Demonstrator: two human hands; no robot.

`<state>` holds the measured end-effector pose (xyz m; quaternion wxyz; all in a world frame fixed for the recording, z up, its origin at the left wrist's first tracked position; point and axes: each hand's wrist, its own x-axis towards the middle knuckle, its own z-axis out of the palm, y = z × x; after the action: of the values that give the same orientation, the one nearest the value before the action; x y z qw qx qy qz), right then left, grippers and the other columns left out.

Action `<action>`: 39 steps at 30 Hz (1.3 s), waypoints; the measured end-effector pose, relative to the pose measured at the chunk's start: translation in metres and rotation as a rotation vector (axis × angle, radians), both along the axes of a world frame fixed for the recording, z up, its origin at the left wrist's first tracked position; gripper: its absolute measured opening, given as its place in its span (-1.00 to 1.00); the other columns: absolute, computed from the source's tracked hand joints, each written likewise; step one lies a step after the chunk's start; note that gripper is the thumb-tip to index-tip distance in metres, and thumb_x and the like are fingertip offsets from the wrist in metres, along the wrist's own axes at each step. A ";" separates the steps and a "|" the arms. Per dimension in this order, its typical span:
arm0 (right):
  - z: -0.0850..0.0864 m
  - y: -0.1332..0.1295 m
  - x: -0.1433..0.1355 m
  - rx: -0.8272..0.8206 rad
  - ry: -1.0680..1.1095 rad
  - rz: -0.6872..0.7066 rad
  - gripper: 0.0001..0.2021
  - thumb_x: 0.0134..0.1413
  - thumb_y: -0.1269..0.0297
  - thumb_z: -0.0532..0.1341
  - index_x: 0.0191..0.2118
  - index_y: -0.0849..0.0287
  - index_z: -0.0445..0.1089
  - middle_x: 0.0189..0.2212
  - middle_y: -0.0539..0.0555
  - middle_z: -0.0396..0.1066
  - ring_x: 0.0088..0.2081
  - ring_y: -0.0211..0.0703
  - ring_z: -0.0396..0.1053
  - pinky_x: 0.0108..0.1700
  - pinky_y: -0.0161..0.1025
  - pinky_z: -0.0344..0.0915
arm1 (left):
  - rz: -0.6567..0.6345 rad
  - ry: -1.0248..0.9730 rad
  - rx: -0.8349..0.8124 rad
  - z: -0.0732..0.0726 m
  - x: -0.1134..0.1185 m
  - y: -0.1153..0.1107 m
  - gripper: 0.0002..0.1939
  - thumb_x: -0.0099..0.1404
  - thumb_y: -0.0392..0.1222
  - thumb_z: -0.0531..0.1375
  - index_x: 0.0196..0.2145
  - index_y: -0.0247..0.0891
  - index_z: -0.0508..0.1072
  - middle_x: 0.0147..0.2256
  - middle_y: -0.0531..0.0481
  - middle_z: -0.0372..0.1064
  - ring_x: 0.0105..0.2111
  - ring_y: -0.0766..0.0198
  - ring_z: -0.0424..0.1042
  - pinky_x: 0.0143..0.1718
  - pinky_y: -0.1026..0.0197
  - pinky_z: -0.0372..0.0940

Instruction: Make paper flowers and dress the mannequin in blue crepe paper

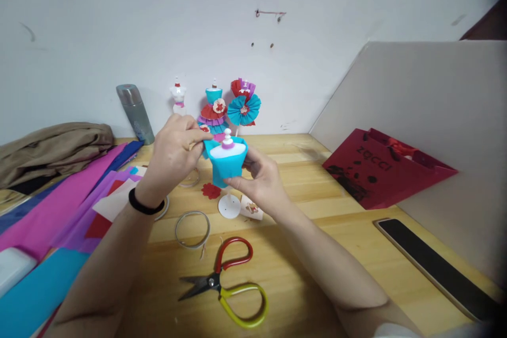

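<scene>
A small white dress form (227,151) with a pink collar and round white base stands upright at the middle of the table. Blue crepe paper (226,169) is wrapped around its bust. My left hand (177,148), with a black band on its wrist, pinches the paper's loose edge at the form's left side. From the right, my right hand (264,177) grips the wrapped bust between thumb and fingers. On the table beside the base lie a red paper flower (211,190) and a small card with a bear-like picture (252,208).
Open scissors (214,281) and a tape ring (192,229) lie in front. Coloured paper sheets (43,211), brown cloth (55,150) and a flask (135,113) are left. Decorated forms (214,108) stand behind. A red bag (380,169) and a phone (431,264) lie right.
</scene>
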<state>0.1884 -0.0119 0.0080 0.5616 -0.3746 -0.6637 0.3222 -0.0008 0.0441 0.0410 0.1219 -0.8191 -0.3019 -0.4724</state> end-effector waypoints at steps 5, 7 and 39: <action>0.001 -0.007 -0.004 0.049 -0.080 -0.004 -0.74 -0.15 0.37 0.38 -0.24 0.12 0.45 -0.38 -0.02 0.46 -0.34 -0.14 0.37 -0.24 -0.16 0.33 | -0.247 -0.238 -0.304 0.004 0.010 -0.011 -0.88 0.20 -0.26 0.26 -0.42 -0.17 0.64 -0.41 -0.02 0.55 -0.38 0.24 0.46 -0.33 0.19 0.34; 0.000 -0.007 -0.005 0.069 -0.088 -0.017 -0.74 -0.14 0.37 0.38 -0.23 0.12 0.45 -0.37 -0.02 0.46 -0.33 -0.15 0.37 -0.24 -0.17 0.33 | -0.304 -0.346 -0.493 0.005 0.014 -0.016 -0.93 0.16 -0.23 0.31 -0.39 -0.20 0.64 -0.38 -0.03 0.58 -0.39 0.24 0.50 -0.35 0.21 0.38; -0.002 0.004 0.004 0.101 -0.095 -0.185 -0.82 0.01 0.31 0.27 -0.21 0.08 0.36 -0.35 -0.01 0.45 -0.32 -0.13 0.38 -0.22 -0.15 0.36 | -0.693 -0.686 -1.129 -0.021 0.050 -0.018 -0.56 -0.03 -0.19 0.49 -0.18 -0.28 0.54 -0.20 -0.09 0.58 -0.19 0.10 0.53 -0.10 0.10 0.41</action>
<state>0.1920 -0.0077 0.0060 0.5751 -0.4203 -0.6675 0.2172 0.0494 0.0257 0.0198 -0.5745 -0.6118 -0.2441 -0.4858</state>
